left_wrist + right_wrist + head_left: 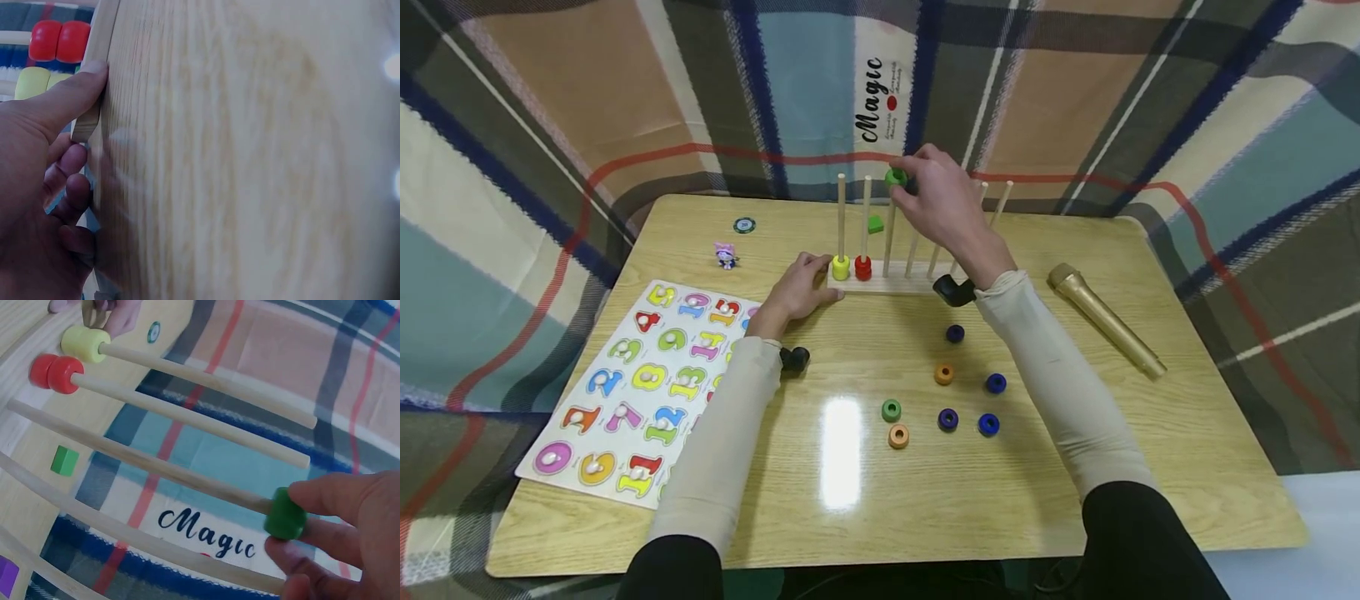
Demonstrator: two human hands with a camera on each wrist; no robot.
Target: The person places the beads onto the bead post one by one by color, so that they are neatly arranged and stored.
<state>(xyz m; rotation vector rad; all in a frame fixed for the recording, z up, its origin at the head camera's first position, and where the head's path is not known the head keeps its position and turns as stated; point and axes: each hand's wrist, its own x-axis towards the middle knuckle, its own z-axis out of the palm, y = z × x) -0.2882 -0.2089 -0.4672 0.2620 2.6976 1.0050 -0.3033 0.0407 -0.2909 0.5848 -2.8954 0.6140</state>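
My right hand (940,200) pinches a green bead (286,514) at the top of the third peg of a wooden peg stand (883,282). In the right wrist view the peg's tip meets the bead. My left hand (797,292) grips the left end of the stand's base, thumb along the front edge and fingers behind it. Two yellow beads (85,344) sit at the bottom of the first peg and two red beads (56,374) at the bottom of the second. The right hand and forearm partly hide the pegs on the right.
Loose blue beads (988,425), orange beads (898,436) and a green bead (891,409) lie in front of the stand. A number board (625,392) lies left, a gold microphone-like tube (1105,321) right. Behind are a green block (876,224), a small figurine (726,255) and a round token (744,225).
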